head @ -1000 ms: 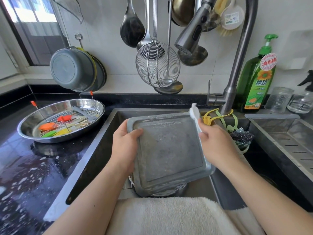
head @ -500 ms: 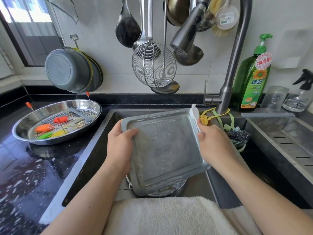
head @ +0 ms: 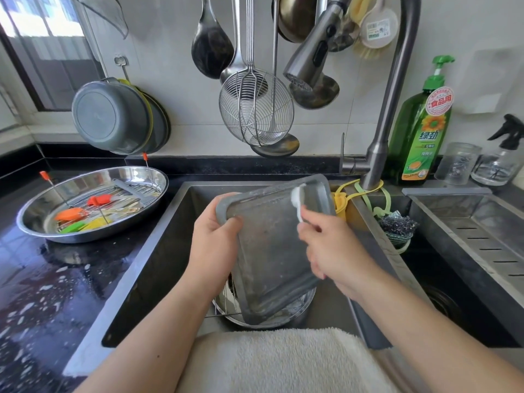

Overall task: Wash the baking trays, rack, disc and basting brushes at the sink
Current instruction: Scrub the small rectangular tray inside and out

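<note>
Over the sink I hold a square grey baking tray, tilted steeply with its far edge up. My left hand grips the tray's left rim, thumb on its face. My right hand pinches a white cloth against the tray's upper right part. Under the tray, a wire rack and a round metal pan lie in the sink. On the left counter a round steel dish holds a rack and orange, red, green and yellow basting brushes.
A tall faucet rises behind the sink, its spray head above the tray. Ladles and a wire skimmer hang on the wall. A green soap bottle, a jar and a spray bottle stand at right. A towel lies on the front edge.
The tray has turned from nearly flat to steeply tilted. My right hand left the tray's right rim and came onto its face with the white cloth.
</note>
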Motion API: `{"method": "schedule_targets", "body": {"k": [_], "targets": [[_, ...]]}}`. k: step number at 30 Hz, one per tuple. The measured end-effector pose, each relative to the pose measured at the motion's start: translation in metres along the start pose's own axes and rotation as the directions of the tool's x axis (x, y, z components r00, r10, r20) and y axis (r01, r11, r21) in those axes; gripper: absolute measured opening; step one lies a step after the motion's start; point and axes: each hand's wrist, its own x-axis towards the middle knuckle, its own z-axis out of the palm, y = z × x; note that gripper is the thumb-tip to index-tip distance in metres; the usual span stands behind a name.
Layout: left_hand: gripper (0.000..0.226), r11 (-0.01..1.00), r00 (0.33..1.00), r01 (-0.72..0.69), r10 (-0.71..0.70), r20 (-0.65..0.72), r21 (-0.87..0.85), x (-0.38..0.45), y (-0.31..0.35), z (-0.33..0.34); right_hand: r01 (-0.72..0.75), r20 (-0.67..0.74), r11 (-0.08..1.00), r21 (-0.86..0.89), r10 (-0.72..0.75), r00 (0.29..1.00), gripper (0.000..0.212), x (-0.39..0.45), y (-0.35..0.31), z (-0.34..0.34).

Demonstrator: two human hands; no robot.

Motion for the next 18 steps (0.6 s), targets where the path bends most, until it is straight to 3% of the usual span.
{"method": "schedule_targets", "body": {"k": [2, 4, 8, 10, 12, 16, 18], "targets": [[0.048, 0.999, 1.000, -0.030, 0.029, 0.011, 0.021, -0.001, 0.001, 0.000, 0.074, 0.148, 0.996, -0.055, -0.066, 0.987, 0.048, -0.012, -0.003, 0.010], [0.046, 0.999, 0.999, -0.032, 0.032, -0.003, 0.013, -0.001, 0.001, 0.000, 0.131, 0.162, 0.972, -0.194, -0.100, 0.982, 0.047, -0.010, 0.000, 0.012], [0.048, 1.000, 0.999, -0.024, 0.024, 0.022, 0.005, -0.002, 0.002, 0.003, -0.027, -0.155, 0.974, -0.223, -0.008, 0.988, 0.043, 0.018, 0.016, -0.013], [0.048, 1.000, 0.999, -0.012, 0.012, 0.042, 0.002, -0.004, 0.003, 0.005, -0.050, -0.210, 0.975, -0.218, 0.003, 0.978, 0.045, 0.022, 0.021, -0.021], [0.047, 1.000, 1.000, 0.009, -0.008, 0.030, -0.022, -0.002, 0.003, 0.003, 0.007, -0.153, 0.956, -0.292, -0.054, 0.987, 0.046, 0.017, 0.019, -0.015], [0.039, 0.992, 0.993, 0.095, -0.101, -0.060, -0.087, 0.003, 0.002, -0.005, 0.229, 0.112, 0.845, -0.483, -0.200, 0.973, 0.050, 0.003, 0.011, 0.005], [0.034, 0.987, 0.986, 0.131, -0.139, -0.089, -0.098, 0.004, 0.001, -0.007, 0.203, 0.060, 0.753, -0.626, -0.212, 0.975, 0.051, 0.009, 0.010, -0.004]]}}
